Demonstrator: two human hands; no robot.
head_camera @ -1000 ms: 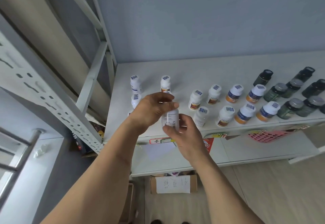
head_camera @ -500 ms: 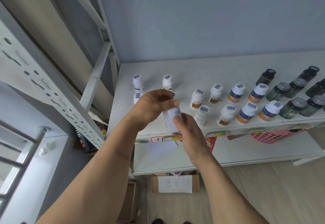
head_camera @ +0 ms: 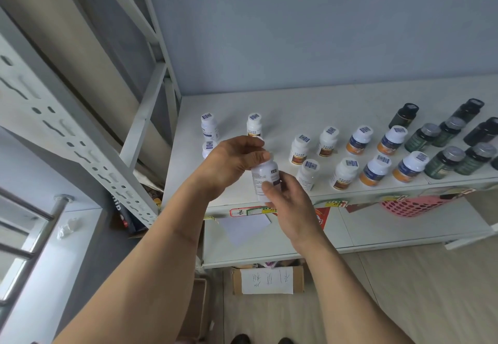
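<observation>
A white shelf (head_camera: 269, 106) carries rows of white pill bottles (head_camera: 299, 149) and, toward its right edge, dark green bottles (head_camera: 442, 163). Above its front edge, toward the left corner, the left hand (head_camera: 231, 163) curls over the cap of a white labelled bottle (head_camera: 262, 179), while the right hand (head_camera: 291, 208) grips its lower body.

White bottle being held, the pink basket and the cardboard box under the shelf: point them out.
white bottle (head_camera: 264, 175): head view, on its printed label.
pink basket (head_camera: 407, 205): head view, on its perforated wall.
cardboard box (head_camera: 298, 279): head view, on the brown right edge of its front.
</observation>
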